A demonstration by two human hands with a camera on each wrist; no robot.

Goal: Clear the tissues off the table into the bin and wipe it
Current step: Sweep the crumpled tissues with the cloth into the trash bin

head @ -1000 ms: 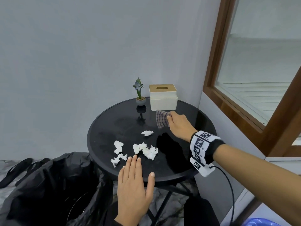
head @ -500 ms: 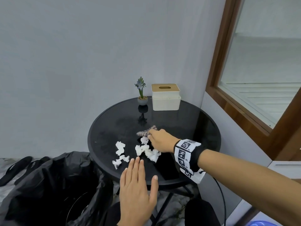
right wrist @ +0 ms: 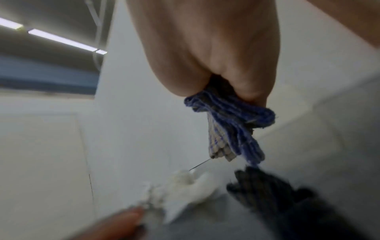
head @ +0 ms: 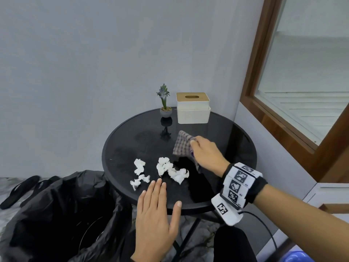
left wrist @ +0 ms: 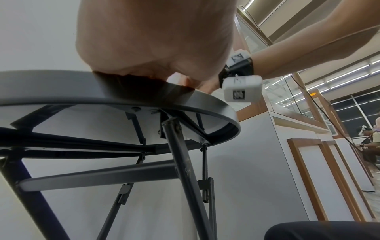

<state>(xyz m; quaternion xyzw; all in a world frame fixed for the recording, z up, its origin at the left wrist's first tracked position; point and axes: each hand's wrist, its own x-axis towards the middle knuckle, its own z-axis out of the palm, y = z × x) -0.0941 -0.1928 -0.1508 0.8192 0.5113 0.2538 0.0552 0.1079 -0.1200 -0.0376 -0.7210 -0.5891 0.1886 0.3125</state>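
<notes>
Several crumpled white tissues [head: 171, 170] lie bunched near the front of the round black table [head: 236, 133]. My right hand [head: 204, 154] grips a checked cloth [head: 182, 145] and holds it on the tabletop, to the right of and behind the tissues. The right wrist view shows the cloth [right wrist: 232, 123] bunched in my fingers, with a blurred tissue [right wrist: 185, 183] below it. My left hand [head: 156, 210] lies flat on the table's front edge, fingers straight, fingertips just short of the tissues. A bin lined with a black bag [head: 56, 214] stands open at the table's left front.
At the back of the table stand a small potted plant [head: 165, 104] and a cream tissue box with a wooden lid [head: 193, 108]. A wall lies behind, a wood-framed window [head: 268, 95] to the right. Dark sandals [head: 20, 188] lie on the floor at the left.
My right hand swept the cloth forward and left into the tissues, bunching them, then drew back to the right rear. The left hand stayed on the front edge.
</notes>
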